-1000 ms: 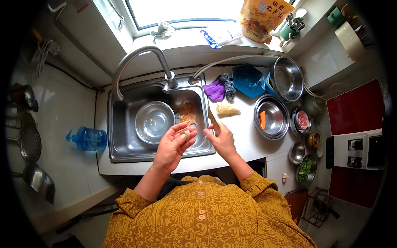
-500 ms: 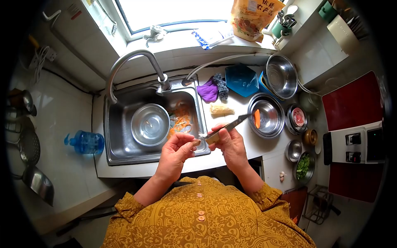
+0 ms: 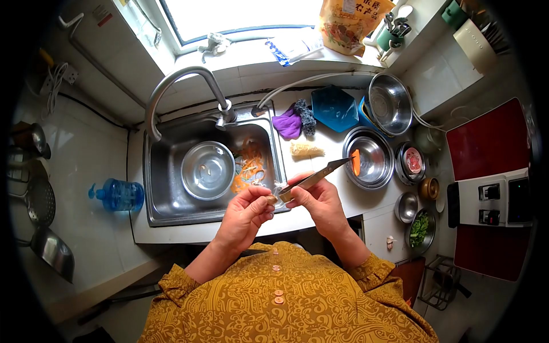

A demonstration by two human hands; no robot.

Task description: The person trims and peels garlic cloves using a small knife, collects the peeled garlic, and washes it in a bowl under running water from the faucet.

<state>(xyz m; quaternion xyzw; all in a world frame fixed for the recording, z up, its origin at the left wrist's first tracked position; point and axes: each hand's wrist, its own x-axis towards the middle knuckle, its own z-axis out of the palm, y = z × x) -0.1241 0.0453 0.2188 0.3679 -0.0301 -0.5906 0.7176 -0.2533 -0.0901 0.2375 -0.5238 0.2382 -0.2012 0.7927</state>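
My left hand is closed, pinching a small brownish garlic clove between thumb and fingertips above the sink's front right corner. Thin whitish papery skin hangs beside it. In my right hand is a kitchen knife, fingers wrapped round the handle end. Its blade points up and right, the tip in front of a carrot piece in the nested steel bowls. The handle end is close to the clove; whether they touch I cannot tell.
The steel sink holds a metal bowl and orange peelings under the tap. A corn-like yellow piece, a purple cloth and a blue basin lie behind. Green vegetables and garlic are at right.
The knife has turned slightly, so more of its blade's flat side shows. My right hand has shifted a little down, and the clove shows more clearly in my left fingers.
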